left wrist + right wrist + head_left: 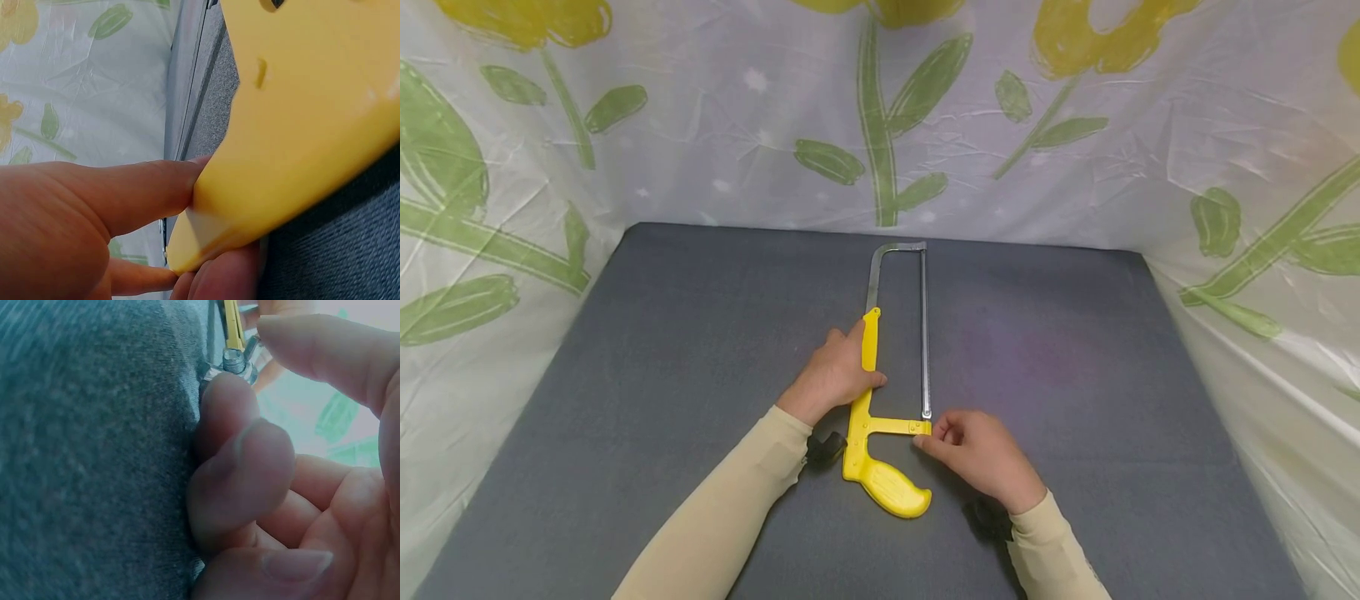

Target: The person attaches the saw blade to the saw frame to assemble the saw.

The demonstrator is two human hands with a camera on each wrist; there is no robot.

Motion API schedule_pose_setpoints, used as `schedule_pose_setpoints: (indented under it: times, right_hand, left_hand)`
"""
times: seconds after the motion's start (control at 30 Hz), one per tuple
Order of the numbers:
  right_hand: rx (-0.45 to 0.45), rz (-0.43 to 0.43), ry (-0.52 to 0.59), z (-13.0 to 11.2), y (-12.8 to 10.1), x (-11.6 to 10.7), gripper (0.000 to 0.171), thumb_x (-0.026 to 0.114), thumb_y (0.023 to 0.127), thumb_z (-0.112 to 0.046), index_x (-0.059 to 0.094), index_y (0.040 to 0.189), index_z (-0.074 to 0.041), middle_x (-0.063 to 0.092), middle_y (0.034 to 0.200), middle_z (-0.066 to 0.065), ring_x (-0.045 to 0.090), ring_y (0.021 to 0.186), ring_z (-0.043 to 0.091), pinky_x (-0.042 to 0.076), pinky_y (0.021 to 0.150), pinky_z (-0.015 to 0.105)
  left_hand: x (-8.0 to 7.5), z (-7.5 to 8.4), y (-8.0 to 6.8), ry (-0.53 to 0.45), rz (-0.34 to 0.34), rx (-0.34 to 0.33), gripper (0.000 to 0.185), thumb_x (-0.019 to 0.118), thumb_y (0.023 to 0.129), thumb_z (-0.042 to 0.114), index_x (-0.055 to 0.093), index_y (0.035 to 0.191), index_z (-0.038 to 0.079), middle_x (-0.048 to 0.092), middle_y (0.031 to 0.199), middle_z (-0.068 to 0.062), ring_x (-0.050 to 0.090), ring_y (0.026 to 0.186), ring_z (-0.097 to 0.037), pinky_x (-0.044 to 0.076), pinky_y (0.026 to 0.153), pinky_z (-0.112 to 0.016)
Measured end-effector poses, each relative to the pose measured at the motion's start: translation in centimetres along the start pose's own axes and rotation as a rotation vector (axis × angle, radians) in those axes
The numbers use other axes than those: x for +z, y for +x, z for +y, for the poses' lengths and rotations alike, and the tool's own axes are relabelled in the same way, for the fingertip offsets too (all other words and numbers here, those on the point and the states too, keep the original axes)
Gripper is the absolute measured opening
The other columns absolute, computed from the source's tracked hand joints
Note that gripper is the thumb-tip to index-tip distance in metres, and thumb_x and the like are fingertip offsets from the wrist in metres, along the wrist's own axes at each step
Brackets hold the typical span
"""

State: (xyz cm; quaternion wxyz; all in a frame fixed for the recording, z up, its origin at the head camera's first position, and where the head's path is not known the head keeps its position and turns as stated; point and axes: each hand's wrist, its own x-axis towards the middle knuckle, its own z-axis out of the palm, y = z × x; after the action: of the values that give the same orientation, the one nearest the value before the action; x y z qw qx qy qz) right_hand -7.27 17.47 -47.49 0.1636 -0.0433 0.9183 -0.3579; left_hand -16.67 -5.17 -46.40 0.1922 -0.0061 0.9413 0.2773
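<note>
A hacksaw with a yellow handle (887, 487) and a thin metal blade (924, 333) lies flat on the grey mat (662, 375), its steel bow pointing away from me. My left hand (842, 371) grips the yellow upper part of the frame (300, 125), thumb on one side and fingers under the edge. My right hand (943, 437) sits at the blade's near end, by the yellow crossbar. In the right wrist view its curled fingers (240, 462) and thumb pinch the small metal wing nut (236, 362) on the threaded stud.
Clear plastic sheeting printed with yellow flowers and green leaves (880, 125) walls in the mat at the back and on both sides. Black wrist-worn cameras (826, 447) sit on both forearms. Bare mat lies left and right of the saw.
</note>
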Motion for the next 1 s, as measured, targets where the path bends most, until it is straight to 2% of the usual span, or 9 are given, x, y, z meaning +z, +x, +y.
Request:
schedule_pose_setpoints:
  times: [0.4,0.73,1.0]
  right_hand:
    - [0.007,-0.027,0.013,-0.25,0.05,-0.1,0.019,0.079,0.095,-0.031,0.072,0.081,-0.022,0.057,0.064,-0.009,0.046,0.059,0.009,0.035,0.056,0.025]
    - [-0.009,-0.042,0.047,0.07,0.11,-0.22,0.011,0.075,0.094,-0.025,0.075,0.084,-0.021,0.06,0.067,-0.009,0.049,0.06,0.009,0.037,0.056,0.024]
    - [-0.019,-0.033,0.023,0.37,0.18,-0.11,0.01,0.071,0.093,-0.02,0.074,0.083,-0.023,0.061,0.067,-0.01,0.049,0.06,0.008,0.037,0.057,0.024]
  left_hand:
    - [-0.05,-0.29,0.06,-0.003,-0.012,0.012,0.103,0.086,0.093,0.032,0.023,0.173,0.012,0.051,0.133,-0.023,0.065,0.094,-0.029,0.062,0.079,-0.038]
    - [-0.01,-0.19,0.16,0.001,-0.008,0.01,0.104,0.086,0.093,0.032,0.023,0.173,0.012,0.051,0.133,-0.024,0.065,0.094,-0.029,0.062,0.079,-0.038]
    - [0.06,-0.28,0.2,0.01,-0.006,0.018,0.103,0.085,0.093,0.033,0.023,0.173,0.011,0.051,0.134,-0.023,0.064,0.095,-0.029,0.061,0.078,-0.037]
